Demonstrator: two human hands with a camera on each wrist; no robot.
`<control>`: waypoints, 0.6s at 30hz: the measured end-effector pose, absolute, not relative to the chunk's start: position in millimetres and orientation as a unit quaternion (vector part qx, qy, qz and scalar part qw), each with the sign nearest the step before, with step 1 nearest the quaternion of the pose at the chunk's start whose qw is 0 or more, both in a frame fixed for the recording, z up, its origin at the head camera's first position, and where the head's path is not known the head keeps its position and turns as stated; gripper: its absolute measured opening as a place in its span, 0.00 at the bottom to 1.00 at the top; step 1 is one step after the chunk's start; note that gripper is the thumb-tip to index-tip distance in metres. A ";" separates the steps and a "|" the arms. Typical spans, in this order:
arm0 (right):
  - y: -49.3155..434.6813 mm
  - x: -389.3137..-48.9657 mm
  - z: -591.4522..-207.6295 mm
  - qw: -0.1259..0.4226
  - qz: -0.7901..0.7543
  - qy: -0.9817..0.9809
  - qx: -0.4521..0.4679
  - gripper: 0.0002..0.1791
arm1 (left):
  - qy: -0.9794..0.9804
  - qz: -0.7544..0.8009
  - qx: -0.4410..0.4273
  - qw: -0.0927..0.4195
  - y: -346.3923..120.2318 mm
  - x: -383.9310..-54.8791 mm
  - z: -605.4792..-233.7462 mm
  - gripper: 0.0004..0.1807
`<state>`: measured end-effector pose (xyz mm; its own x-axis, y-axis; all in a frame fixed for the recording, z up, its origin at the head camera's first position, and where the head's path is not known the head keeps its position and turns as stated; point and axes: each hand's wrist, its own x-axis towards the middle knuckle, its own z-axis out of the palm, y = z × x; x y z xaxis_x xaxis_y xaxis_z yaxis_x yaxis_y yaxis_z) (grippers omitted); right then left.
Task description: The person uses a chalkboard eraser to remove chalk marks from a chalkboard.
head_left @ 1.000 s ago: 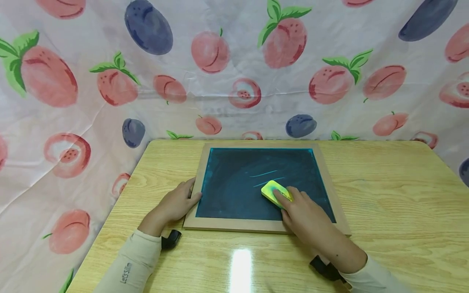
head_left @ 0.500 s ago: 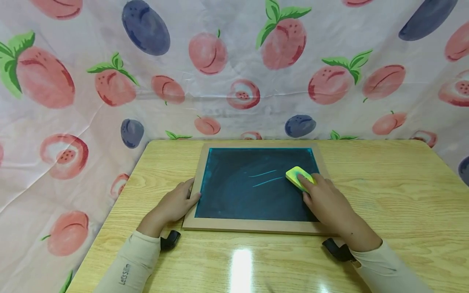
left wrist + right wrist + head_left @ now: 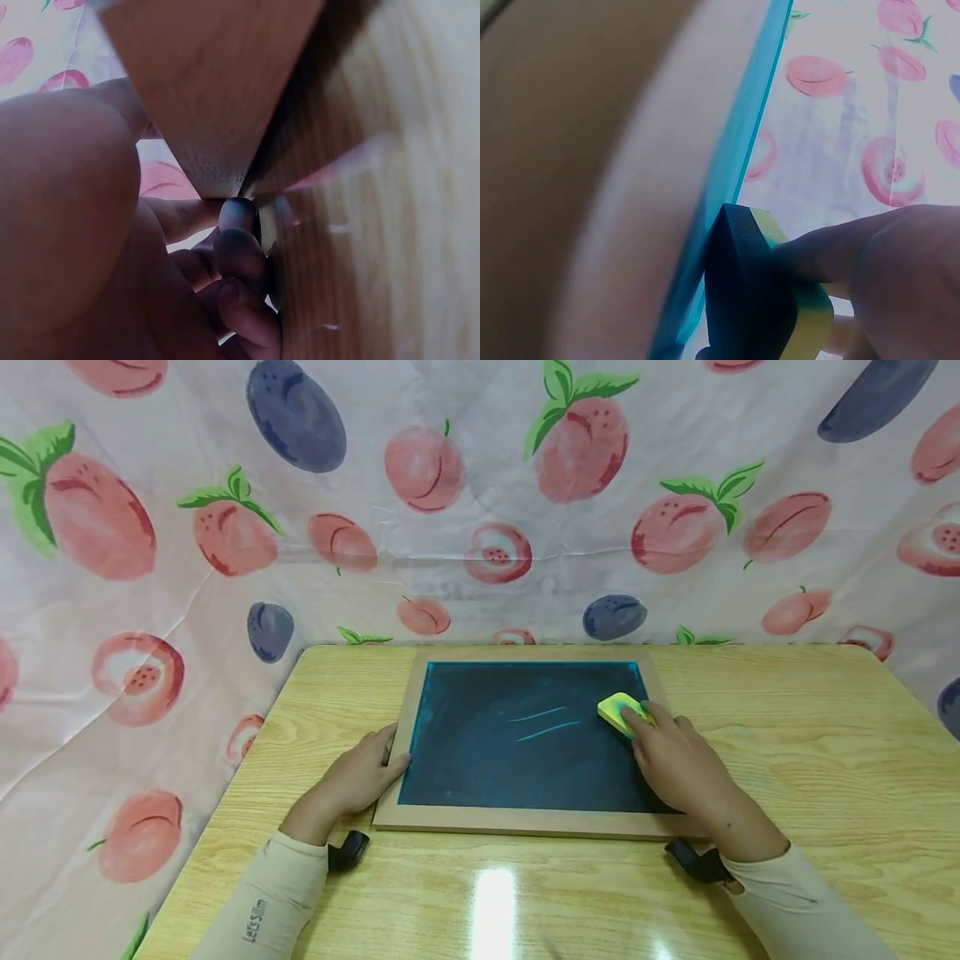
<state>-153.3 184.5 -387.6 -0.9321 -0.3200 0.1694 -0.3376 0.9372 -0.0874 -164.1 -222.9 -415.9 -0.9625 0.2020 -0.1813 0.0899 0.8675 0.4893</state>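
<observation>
A wood-framed chalkboard (image 3: pixel 480 760) lies on the table, with two pale chalk lines near its middle. My left hand (image 3: pixel 358 781) grips the frame's left side, thumb on top; in the left wrist view its curled fingers (image 3: pixel 240 251) are at the lower edge of the frame (image 3: pixel 202 90). My right hand (image 3: pixel 682 760) holds a yellow chalkboard eraser (image 3: pixel 617 710) near the board's right side. In the right wrist view, the dark felt of the eraser (image 3: pixel 742 292) faces the board, and a finger lies on its yellow back. The eraser's right end is hidden by the fingers.
The light wooden table (image 3: pixel 810 760) extends on both sides of the board. Behind it hangs a fruit-print cloth (image 3: pixel 555 543). Black wrist camera mounts (image 3: pixel 348 852) stick out beside both wrists, low over the table.
My right hand has carried the eraser rightward and farther back, away from the chalk lines, which now show whole. Most of this happened in the first half second. My left hand stays put.
</observation>
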 end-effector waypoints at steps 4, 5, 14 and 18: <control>180.0 -153.9 -388.7 0.066 0.062 -0.981 0.173 0.23 | 0.960 0.243 0.078 0.114 -223.1 -163.2 -415.6 0.36; 178.3 -153.7 -389.2 0.066 0.064 -0.980 0.177 0.23 | 0.960 0.243 0.077 0.114 -223.2 -163.1 -415.6 0.36; 156.8 -145.5 -392.1 0.083 0.067 -0.966 0.234 0.25 | 0.961 0.242 0.080 0.108 -222.6 -163.4 -416.3 0.36; 145.4 -138.2 -392.2 0.073 0.065 -0.964 0.247 0.26 | 0.961 0.239 0.085 0.106 -222.8 -163.4 -415.2 0.36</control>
<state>-138.2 145.4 -392.2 -0.8677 -0.4659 0.1732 -0.4849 0.8699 -0.0897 -163.4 -222.8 -415.2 -0.9632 0.2139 -0.1630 0.1125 0.8709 0.4784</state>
